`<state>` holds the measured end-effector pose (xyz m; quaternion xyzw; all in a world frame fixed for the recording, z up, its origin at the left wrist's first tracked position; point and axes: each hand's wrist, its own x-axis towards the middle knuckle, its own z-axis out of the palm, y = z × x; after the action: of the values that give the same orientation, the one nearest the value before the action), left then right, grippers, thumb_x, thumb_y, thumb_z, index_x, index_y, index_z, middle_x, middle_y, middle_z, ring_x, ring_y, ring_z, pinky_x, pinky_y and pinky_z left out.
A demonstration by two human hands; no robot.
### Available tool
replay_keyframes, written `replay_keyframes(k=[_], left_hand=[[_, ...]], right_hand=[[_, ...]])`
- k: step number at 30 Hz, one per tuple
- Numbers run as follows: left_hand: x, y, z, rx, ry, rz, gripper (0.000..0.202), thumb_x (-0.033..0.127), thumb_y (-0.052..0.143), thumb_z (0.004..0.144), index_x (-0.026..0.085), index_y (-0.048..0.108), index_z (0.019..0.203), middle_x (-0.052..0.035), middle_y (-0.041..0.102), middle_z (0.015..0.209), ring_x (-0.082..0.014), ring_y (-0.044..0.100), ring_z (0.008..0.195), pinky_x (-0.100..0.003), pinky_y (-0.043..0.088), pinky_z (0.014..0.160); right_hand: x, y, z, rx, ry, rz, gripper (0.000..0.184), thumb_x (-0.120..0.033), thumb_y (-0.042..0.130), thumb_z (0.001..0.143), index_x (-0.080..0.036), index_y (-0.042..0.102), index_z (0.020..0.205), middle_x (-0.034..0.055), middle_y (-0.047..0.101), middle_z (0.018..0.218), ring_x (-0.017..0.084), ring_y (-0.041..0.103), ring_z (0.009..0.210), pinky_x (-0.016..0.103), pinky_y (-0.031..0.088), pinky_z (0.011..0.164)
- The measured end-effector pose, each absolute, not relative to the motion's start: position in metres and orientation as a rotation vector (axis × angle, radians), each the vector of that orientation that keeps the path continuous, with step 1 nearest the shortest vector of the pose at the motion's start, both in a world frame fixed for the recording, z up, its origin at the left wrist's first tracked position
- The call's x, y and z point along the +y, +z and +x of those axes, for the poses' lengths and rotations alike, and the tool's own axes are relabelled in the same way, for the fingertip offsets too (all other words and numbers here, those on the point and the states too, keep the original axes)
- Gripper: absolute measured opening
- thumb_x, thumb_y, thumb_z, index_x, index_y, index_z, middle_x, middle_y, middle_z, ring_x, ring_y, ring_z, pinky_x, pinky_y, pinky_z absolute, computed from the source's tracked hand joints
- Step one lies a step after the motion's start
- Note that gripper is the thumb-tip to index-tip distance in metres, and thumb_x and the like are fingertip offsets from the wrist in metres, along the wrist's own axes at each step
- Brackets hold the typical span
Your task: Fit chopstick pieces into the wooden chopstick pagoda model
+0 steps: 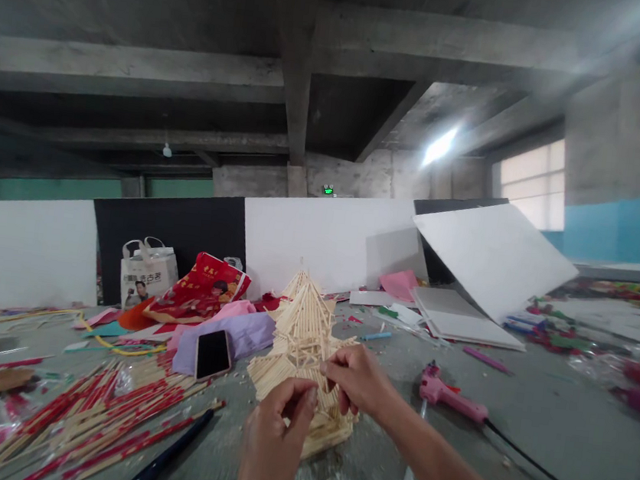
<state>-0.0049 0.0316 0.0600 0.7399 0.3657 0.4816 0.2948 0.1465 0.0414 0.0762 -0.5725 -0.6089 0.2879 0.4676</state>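
Both hands are up on the stick tower (303, 331) mid-bench: left hand (280, 413) pinches narrow at its lower front, right hand (359, 379) is curled on its right side. Phone (213, 353) at 9 o'clock of it, pink glue gun (450, 393) at 3, loose sticks (103, 416) at 8.

Tiered pagoda model of wooden sticks (302, 338), standing on a grey table (536, 419); left hand (274, 427) and right hand (358, 379) pinching at its front. Left of the left hand: smartphone (213, 353), loose red-wrapped chopsticks (85, 417). Right of the right hand: pink glue gun (450, 393), well apart.
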Motion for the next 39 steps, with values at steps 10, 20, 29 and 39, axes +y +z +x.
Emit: replay_keyframes(k=[10,20,29,39], left_hand=[[0.0342,0.0634,-0.0066,0.976,1.273,1.98,0.026,0.038,0.048,0.077,0.017,0.062,0.086,-0.0012,0.064,0.071,-0.0139,0.057,0.065,-0.022,0.043,0.061],[0.0347,0.0603,-0.0054,0.965,1.284,1.96,0.026,0.038,0.049,0.076,0.017,0.062,0.084,-0.0014,0.064,0.069,-0.0137,0.057,0.063,-0.021,0.043,0.059],[0.0341,0.0611,-0.0055,0.97,1.269,1.966,0.028,0.04,0.048,0.077,0.017,0.061,0.083,-0.0016,0.063,0.072,-0.0139,0.057,0.065,-0.022,0.043,0.061],[0.0321,0.0638,-0.0049,0.97,1.266,1.953,0.027,0.04,0.048,0.077,0.017,0.06,0.083,-0.001,0.062,0.07,-0.0136,0.056,0.065,-0.022,0.042,0.061]], right_hand=[[0.0416,0.0767,0.1449,-1.489,0.7,-1.39,0.023,-0.026,0.045,0.069,-0.017,0.051,0.049,-0.0071,0.041,0.024,0.007,0.038,0.02,0.014,0.025,0.024],[0.041,0.0785,0.1435,-1.493,0.702,-1.396,0.023,-0.027,0.046,0.068,-0.017,0.051,0.048,-0.0075,0.04,0.024,0.007,0.039,0.021,0.014,0.025,0.024],[0.0411,0.0772,0.1421,-1.491,0.711,-1.384,0.023,-0.024,0.045,0.068,-0.017,0.05,0.047,-0.0072,0.041,0.023,0.007,0.038,0.02,0.014,0.024,0.024],[0.0433,0.076,0.1454,-1.491,0.714,-1.383,0.023,-0.026,0.046,0.068,-0.017,0.051,0.048,-0.0071,0.041,0.024,0.007,0.039,0.02,0.014,0.025,0.023]])
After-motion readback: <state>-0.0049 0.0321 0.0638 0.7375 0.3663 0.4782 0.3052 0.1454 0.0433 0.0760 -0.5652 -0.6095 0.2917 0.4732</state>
